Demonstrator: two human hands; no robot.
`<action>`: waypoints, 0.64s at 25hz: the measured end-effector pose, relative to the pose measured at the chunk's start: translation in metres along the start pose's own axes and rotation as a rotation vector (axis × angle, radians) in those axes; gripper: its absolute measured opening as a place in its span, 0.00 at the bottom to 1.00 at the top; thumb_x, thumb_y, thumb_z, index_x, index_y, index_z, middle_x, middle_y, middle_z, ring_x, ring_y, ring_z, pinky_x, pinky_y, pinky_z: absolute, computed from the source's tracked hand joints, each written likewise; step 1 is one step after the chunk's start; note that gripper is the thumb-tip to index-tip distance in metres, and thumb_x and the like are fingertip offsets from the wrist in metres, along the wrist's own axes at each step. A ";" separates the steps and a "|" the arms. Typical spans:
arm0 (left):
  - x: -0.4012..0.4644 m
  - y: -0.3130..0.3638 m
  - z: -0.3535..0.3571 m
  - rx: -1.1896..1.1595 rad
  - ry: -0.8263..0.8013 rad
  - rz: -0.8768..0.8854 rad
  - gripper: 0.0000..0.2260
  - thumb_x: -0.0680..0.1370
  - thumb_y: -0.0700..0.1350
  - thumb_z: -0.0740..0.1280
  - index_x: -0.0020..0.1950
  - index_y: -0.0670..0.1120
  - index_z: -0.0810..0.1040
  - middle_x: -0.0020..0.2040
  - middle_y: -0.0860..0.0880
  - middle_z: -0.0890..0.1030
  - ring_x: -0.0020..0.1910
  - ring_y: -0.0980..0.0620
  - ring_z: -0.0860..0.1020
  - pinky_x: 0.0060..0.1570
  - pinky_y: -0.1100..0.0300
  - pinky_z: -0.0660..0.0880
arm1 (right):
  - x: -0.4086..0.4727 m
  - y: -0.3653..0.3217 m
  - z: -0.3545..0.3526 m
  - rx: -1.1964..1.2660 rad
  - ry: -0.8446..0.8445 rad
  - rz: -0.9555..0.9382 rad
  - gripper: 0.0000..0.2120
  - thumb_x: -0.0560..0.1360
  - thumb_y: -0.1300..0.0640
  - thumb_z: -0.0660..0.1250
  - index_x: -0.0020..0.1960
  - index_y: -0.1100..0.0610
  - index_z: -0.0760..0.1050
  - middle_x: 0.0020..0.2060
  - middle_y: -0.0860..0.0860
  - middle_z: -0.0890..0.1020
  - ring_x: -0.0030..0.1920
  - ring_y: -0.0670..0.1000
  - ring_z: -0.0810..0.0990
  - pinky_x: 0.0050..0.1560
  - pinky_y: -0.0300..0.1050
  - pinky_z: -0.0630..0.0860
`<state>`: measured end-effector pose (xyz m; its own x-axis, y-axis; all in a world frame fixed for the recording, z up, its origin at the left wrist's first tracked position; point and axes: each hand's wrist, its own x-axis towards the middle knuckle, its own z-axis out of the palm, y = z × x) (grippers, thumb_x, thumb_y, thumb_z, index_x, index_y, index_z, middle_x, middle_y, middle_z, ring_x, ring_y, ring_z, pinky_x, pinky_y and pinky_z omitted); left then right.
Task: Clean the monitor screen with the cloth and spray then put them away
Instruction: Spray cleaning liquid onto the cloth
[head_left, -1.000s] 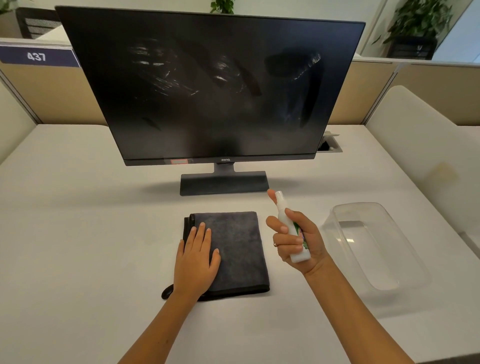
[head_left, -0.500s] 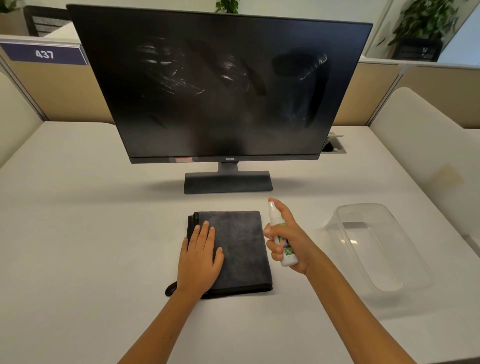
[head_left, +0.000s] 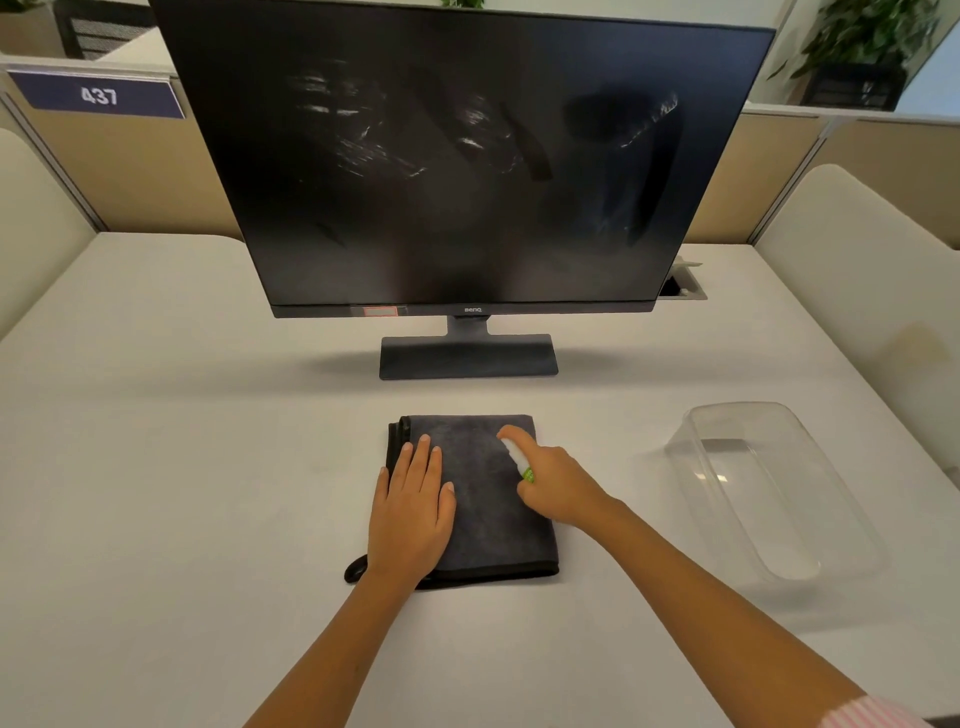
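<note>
A black monitor (head_left: 467, 156) with white smears across its screen stands on its base at the back of the desk. In front of it lies a folded dark grey cloth (head_left: 493, 519). My left hand (head_left: 413, 509) rests flat on the cloth's left half, fingers spread. My right hand (head_left: 558, 486) holds a small white spray bottle (head_left: 517, 457) with a green label. The bottle is tilted with its nozzle pointing down at the cloth, and my index finger sits on its top.
A clear plastic bin (head_left: 769, 493) stands on the white desk (head_left: 156, 467) to the right of the cloth. A cable opening (head_left: 683, 283) sits behind the monitor's right corner. Beige partitions and padded dividers enclose the desk on three sides.
My right hand has brought the spray bottle down and to the left, from upright beside the cloth to tilted over it. My left hand has stayed on the cloth.
</note>
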<state>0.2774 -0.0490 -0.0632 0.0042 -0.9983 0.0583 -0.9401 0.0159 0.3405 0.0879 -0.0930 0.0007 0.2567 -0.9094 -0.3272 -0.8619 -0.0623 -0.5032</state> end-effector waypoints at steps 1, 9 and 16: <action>0.000 0.000 0.000 -0.002 0.004 0.001 0.26 0.79 0.56 0.46 0.76 0.48 0.56 0.77 0.49 0.56 0.76 0.47 0.53 0.71 0.51 0.47 | 0.001 -0.002 0.002 -0.014 0.010 -0.010 0.31 0.78 0.60 0.61 0.75 0.46 0.52 0.59 0.57 0.77 0.52 0.54 0.79 0.52 0.44 0.77; 0.000 0.000 0.000 0.006 0.002 -0.002 0.26 0.79 0.55 0.46 0.76 0.48 0.56 0.77 0.49 0.56 0.76 0.48 0.53 0.72 0.51 0.47 | -0.008 0.007 0.013 0.013 -0.036 -0.050 0.32 0.77 0.59 0.62 0.75 0.44 0.52 0.58 0.54 0.77 0.43 0.47 0.74 0.40 0.29 0.70; -0.001 -0.001 0.000 -0.009 -0.005 -0.008 0.25 0.80 0.53 0.49 0.76 0.48 0.54 0.77 0.49 0.54 0.76 0.48 0.51 0.72 0.52 0.46 | -0.010 0.024 -0.001 0.112 0.033 -0.013 0.32 0.77 0.61 0.62 0.76 0.45 0.52 0.52 0.50 0.78 0.39 0.44 0.77 0.38 0.26 0.71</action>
<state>0.2786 -0.0478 -0.0640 0.0100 -0.9986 0.0513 -0.9368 0.0086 0.3496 0.0643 -0.0861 -0.0078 0.2517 -0.9220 -0.2943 -0.8039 -0.0298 -0.5940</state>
